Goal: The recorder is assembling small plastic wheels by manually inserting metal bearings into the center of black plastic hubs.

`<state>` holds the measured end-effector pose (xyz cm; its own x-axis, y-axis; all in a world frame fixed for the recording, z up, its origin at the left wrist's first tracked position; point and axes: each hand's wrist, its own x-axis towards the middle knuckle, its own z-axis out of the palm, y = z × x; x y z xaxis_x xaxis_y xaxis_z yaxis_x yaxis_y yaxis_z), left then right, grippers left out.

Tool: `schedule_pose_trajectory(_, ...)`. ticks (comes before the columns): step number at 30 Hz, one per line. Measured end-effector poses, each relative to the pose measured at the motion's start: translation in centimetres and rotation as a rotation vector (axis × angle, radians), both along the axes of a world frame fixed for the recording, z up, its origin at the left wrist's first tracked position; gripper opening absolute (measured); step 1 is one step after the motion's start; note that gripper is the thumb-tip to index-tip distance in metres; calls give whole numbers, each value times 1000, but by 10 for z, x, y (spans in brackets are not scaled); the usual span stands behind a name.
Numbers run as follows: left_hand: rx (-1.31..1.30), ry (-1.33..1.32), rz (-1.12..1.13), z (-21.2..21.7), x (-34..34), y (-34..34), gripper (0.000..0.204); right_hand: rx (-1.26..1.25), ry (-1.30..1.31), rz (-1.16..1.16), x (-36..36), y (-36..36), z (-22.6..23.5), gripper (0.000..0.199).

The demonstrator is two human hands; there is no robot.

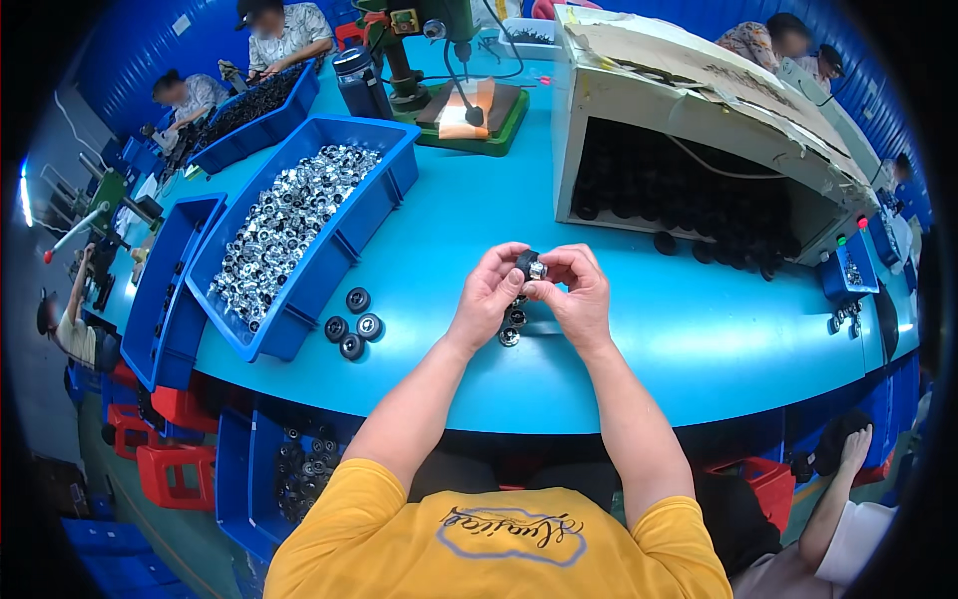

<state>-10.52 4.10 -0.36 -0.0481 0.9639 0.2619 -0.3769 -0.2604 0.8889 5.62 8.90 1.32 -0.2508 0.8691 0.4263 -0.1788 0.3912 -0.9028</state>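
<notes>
Single head-worn fisheye, looking steeply down, close over blue table (639, 329)

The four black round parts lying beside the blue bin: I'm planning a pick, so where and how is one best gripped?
Take one of the four black round parts by its outer rim, fingers on opposite sides, coming from above. They appear to lie flat on the blue table, with small gaps between them. The nearest blue bin stands on their left, so the right side looks freer.

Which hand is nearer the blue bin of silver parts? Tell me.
Left. The left hand is just right of the blue bin; the right hand is farther right, sharing a small black-and-silver part.
</notes>
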Motion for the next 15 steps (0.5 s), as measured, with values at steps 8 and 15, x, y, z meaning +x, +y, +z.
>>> schedule_pose_trajectory(8, -97, -94, -56, 4, 0, -4, 39, 245, -168, -202, -3, -8, 6, 39)
schedule_pose_trajectory(15, -58, -9, -63, 7, 5, -4, 43, 287, -195, -250, -7, -11, 4, 36)
